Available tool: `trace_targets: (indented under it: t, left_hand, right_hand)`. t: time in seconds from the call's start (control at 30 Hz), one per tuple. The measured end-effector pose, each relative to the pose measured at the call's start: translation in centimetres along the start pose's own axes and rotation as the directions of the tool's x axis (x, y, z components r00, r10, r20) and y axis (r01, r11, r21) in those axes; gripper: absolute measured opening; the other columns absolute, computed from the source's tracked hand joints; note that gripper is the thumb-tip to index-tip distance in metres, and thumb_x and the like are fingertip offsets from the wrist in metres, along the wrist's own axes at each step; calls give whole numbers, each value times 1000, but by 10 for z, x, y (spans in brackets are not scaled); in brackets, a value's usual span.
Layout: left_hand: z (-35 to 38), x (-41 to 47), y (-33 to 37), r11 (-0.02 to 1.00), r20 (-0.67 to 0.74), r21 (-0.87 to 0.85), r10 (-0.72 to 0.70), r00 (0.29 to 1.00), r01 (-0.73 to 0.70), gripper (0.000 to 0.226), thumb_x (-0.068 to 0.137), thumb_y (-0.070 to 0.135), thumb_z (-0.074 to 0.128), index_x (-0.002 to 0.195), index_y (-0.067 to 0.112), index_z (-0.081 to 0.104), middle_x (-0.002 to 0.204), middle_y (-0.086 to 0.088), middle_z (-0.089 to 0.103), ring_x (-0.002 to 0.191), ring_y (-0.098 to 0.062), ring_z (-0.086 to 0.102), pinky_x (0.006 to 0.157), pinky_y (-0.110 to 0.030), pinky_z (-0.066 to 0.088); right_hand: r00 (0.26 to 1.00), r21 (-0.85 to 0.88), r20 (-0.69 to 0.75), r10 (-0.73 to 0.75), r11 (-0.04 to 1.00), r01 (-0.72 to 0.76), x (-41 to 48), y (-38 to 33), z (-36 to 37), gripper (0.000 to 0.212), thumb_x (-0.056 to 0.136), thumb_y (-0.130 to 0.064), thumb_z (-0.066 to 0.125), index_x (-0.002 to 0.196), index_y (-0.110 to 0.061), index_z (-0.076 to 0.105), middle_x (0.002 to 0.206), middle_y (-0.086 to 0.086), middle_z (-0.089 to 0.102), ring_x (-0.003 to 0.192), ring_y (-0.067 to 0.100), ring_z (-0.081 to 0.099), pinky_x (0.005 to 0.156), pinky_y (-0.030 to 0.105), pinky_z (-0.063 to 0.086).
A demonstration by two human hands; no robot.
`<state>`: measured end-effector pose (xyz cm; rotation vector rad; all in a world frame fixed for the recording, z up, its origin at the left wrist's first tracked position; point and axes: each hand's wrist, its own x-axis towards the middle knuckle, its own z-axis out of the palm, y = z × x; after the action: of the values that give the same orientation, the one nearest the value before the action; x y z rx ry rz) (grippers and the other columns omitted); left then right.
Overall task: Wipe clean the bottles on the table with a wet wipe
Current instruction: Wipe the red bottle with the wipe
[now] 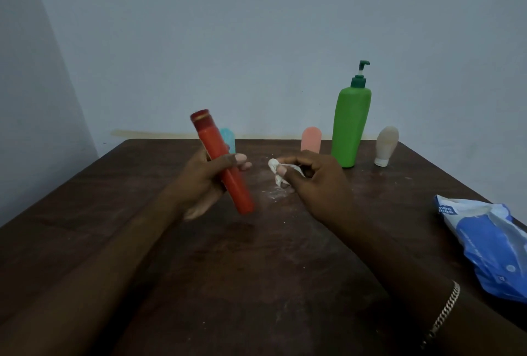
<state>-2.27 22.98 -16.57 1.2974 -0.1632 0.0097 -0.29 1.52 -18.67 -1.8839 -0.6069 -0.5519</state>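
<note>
Over the table (pixel 256 270), left hand (pixel 199 184) holds red bottle (pixel 211 140) (tilted, seemingly aloft).

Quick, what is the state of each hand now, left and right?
Left hand: holding the red bottle.
Right hand: pinching the crumpled wet wipe.

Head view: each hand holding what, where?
Left hand grips the red cylindrical plastic bottle around its middle; right hand pinches the crumpled white wet wipe.
</note>
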Motion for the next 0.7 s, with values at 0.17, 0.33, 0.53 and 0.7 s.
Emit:
trace_targets:
  t: [0.17,0.33,0.53,0.7]
  left_hand:
    - [-13,10,-5,873,-21,-484,-81,996,61,82,72,57,71,133,17,34,131,-34,58,121,-46,60,97,-64,47]
    - [-9,11,-13,809,-64,-582,-153,986,88,88,77,73,57,134,11,32,128,-33,60,117,-45,63,90,-65,51]
    - [2,11,-24,752,-89,-650,-211,973,104,110,67,69,68,148,5,31,126,-30,63,105,-43,69,72,-59,59]
    - [-4,16,-28,751,-91,-653,-201,975,94,115,66,71,72,151,8,28,135,-35,53,114,-48,64,86,-63,55]
  right_hand:
    - [997,193,-78,19,981,-3,0,-9,1,15,90,-7,68,103,-10,75,87,-2,75,77,14,73,67,31,60]
    - [975,-8,-129,-182,983,182,-4,-19,2,18,88,-10,71,105,-14,73,95,-5,70,86,13,68,73,32,58]
    - [926,-236,32,-377,897,373,-11,-30,13,12,86,-8,71,97,-10,69,94,-2,65,85,4,57,72,15,45]
    - [945,-317,82,-316,891,326,-8,-20,5,8,83,-10,68,91,-13,68,85,-7,61,74,3,53,63,22,45]
